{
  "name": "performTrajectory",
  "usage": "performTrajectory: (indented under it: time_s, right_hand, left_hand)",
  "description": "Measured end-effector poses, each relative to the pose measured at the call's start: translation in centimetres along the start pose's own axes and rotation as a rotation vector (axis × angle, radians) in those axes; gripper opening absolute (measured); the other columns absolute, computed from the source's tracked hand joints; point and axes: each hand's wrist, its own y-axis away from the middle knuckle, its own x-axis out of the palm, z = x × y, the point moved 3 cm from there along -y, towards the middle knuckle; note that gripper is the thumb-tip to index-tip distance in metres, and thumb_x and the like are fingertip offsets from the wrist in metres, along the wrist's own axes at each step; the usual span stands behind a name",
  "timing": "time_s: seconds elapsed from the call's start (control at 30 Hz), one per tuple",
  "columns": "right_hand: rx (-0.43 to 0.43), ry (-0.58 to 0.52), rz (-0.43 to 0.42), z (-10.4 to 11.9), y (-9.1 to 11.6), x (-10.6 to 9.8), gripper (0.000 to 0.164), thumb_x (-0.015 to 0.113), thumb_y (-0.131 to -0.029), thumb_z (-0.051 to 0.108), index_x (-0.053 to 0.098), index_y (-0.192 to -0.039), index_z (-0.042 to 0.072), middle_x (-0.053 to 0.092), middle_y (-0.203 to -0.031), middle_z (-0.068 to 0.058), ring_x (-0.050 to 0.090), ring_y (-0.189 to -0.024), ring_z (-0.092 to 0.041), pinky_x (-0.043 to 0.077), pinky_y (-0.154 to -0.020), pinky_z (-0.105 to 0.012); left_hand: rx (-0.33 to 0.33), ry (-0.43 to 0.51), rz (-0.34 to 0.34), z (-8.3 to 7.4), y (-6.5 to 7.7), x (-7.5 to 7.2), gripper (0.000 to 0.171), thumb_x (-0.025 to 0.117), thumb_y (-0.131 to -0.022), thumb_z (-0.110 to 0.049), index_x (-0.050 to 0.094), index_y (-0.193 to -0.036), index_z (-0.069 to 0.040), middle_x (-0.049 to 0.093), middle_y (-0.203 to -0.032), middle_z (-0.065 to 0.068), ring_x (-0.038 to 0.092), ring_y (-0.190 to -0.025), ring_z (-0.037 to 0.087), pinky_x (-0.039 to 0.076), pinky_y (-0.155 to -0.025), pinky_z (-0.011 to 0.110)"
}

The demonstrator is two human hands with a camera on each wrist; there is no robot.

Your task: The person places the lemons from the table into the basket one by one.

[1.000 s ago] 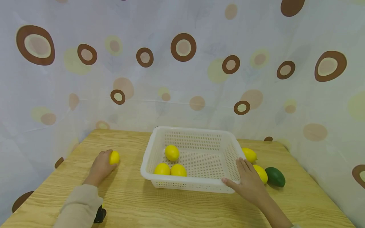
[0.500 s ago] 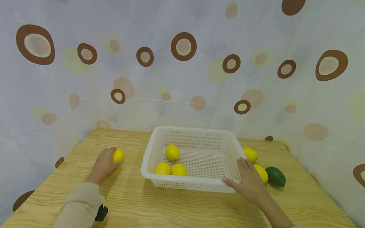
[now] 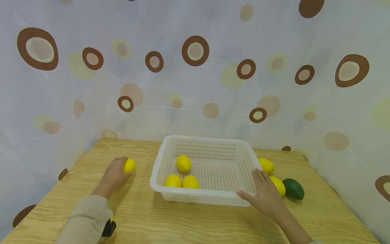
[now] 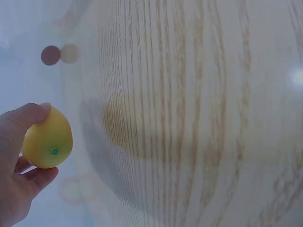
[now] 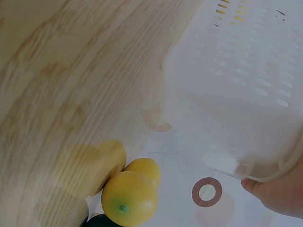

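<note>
Left hand has a lemon in the fingers, right hand lies on the basket.
Left hand [image 3: 114,174] pinches a yellow lemon [image 3: 129,165], thumb one side, fingers other; lemon is between the table's left edge and the basket, and left wrist view shows it clear of the table [image 3: 195,223]. White basket [image 3: 213,192] sits mid-table toward the far edge. Right hand [image 3: 269,196] is spread, fingers straight over the basket's right rim, thumb on its front rim at the front right corner. Inside: two front lemons [image 3: 191,182] side by side near the front left corner, one rear lemon [image 3: 183,163] behind them. Toward table's right edge: two loose lemons [image 3: 266,165], dark green fruit [image 3: 293,189] just beside the nearer.
</note>
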Motion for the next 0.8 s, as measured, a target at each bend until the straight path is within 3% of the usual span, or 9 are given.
performTrajectory:
  time_s: [0.8]
  right_hand:
    - [-0.007,0.001,-0.006,0.2,0.0,-0.1,0.096,0.055,-0.083,0.058,0.028,-0.138,-0.015,0.023,-0.146,-0.034,0.019,-0.135,-0.050,0.019,-0.107,-0.064]
  left_hand:
    - [0.008,0.054,0.006,-2.7,-1.1,-0.1,0.061,0.068,-0.079,-0.008,0.041,-0.128,0.015,0.050,-0.118,0.034,0.053,-0.102,0.043,0.046,-0.087,0.053]
